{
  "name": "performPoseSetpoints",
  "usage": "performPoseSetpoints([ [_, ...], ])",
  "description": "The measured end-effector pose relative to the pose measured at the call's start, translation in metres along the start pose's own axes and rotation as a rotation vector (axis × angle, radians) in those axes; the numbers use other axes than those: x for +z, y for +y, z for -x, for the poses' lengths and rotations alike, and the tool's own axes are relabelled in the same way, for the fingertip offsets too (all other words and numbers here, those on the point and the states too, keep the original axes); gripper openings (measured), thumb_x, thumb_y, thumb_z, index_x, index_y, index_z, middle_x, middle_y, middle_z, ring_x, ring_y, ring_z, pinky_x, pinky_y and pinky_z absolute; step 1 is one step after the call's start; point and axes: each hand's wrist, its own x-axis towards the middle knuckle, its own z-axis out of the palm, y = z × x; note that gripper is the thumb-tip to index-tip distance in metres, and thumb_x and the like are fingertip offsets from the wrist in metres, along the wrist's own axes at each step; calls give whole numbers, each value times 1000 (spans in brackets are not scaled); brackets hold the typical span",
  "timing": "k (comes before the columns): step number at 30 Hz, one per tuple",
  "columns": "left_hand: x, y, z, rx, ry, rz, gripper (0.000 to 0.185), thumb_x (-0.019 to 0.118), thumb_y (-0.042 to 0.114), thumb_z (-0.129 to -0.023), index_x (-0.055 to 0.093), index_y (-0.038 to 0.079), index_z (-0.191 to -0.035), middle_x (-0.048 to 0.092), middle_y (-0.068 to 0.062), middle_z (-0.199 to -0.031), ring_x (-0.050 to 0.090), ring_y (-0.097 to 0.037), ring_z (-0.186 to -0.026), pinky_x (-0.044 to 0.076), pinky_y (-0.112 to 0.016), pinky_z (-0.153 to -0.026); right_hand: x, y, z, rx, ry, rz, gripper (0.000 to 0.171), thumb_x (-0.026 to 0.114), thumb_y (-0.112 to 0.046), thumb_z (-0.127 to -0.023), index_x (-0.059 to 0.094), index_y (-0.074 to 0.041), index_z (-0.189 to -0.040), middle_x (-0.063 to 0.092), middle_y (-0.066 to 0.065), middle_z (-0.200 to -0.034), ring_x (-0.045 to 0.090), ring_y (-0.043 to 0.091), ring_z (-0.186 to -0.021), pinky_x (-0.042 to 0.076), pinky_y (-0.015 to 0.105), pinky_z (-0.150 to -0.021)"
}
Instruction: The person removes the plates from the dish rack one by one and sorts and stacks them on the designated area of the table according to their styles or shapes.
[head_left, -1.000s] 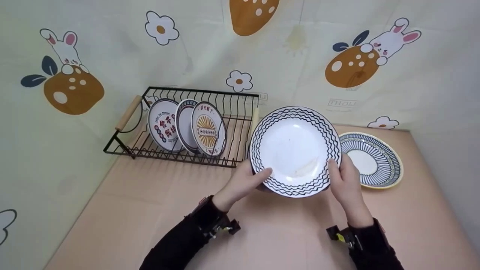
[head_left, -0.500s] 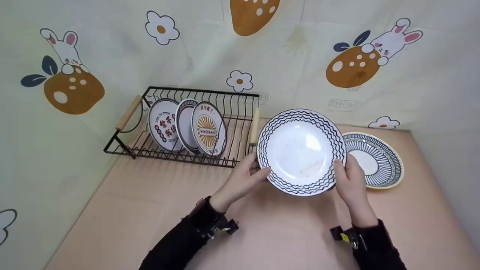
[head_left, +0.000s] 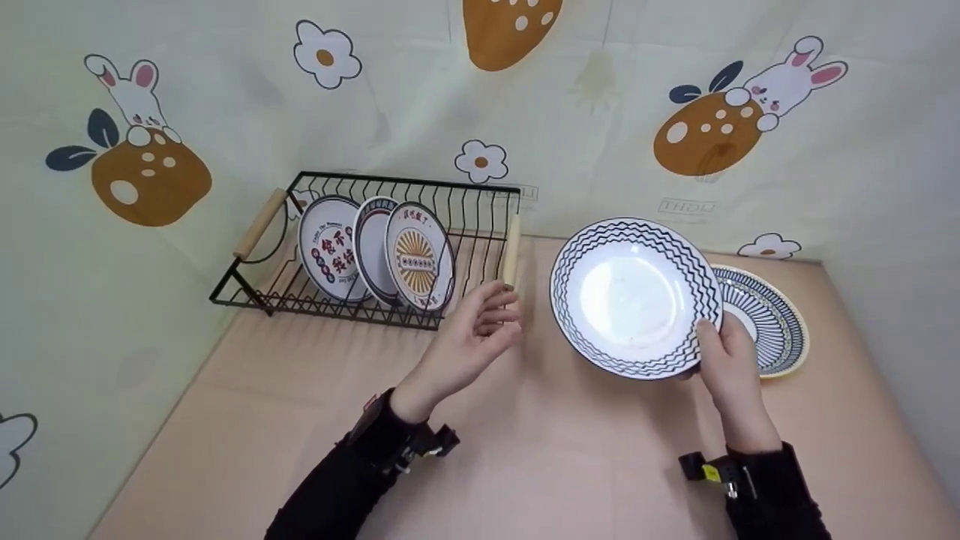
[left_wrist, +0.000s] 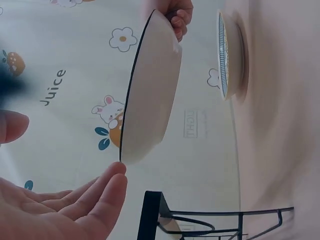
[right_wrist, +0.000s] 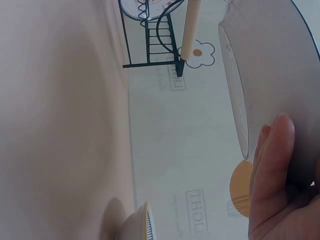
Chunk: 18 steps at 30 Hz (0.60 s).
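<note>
Right hand (head_left: 731, 360) pinches the zigzag-rim plate (head_left: 636, 296) by its near-right rim, thumb on the face, fingers behind. The plate is in the air, tilted toward the viewer, right of the dish rack (head_left: 360, 247) and just above-left of the striped plate (head_left: 772, 319) lying flat on the table (head_left: 525, 450).

Left hand (head_left: 469, 341) is off the plate, fingers relaxed and loosely curved, holding nothing, between rack and plate.

One-handed rim grip on glazed ware: I'd judge it slip-prone, so keep the thumb well in and the plate's weight on the fingers underneath.

In the rack: three printed plates (head_left: 375, 251) upright at the left end, free slots to their right. The rack's right wooden handle (head_left: 511, 251) sits nearest the held plate; mind it and the striped plate's rim.
</note>
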Motion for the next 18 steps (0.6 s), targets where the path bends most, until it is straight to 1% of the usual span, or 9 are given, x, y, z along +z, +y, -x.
performPoseSetpoints([
  [3, -7, 1, 1, 19, 27, -84, 67, 63, 21, -95, 32, -9, -146, 50, -21, -142, 54, -28, -124, 45, -42, -103, -5, 2, -2, 10, 18, -4, 25, 39, -7, -102, 54, 11, -110, 61, 5, -68, 58, 15, -43, 52, 32, -38],
  [6, -12, 0, 3, 34, 53, -194, 68, 64, 25, -94, 34, -7, -146, 49, -18, -143, 52, -26, -126, 43, -41, -105, -11, 4, -2, 36, 43, 7, 25, 39, -7, -102, 54, 10, -110, 61, 2, -67, 57, 14, -43, 51, 31, -38],
  [9, -15, -1, 4, 50, 84, -295, 70, 65, 28, -93, 35, -7, -146, 49, -18, -143, 50, -27, -128, 39, -43, -108, -17, 6, -3, 75, 60, 24, 26, 39, -9, -101, 52, 9, -113, 61, 0, -68, 57, 13, -44, 50, 29, -38],
  [12, -19, -4, 5, 59, 116, -374, 73, 66, 30, -93, 35, -8, -146, 48, -20, -143, 47, -30, -130, 35, -45, -111, -23, 9, -4, 82, 74, 63, 26, 39, -10, -101, 54, 9, -111, 59, 0, -68, 55, 13, -44, 49, 28, -38],
  [15, -21, -7, 5, 61, 141, -415, 77, 66, 32, -92, 32, -8, -148, 45, -22, -145, 44, -32, -132, 33, -46, -112, -29, 13, -5, 90, 82, 95, 28, 38, -12, -101, 54, 9, -110, 59, 1, -68, 55, 14, -44, 49, 29, -38],
  [18, -25, -9, 5, 58, 158, -422, 79, 66, 34, -93, 29, -7, -149, 43, -22, -147, 42, -32, -134, 31, -47, -113, -34, 16, -6, 110, 71, 108, 29, 37, -13, -102, 52, 10, -113, 59, 1, -70, 56, 14, -45, 51, 30, -39],
])
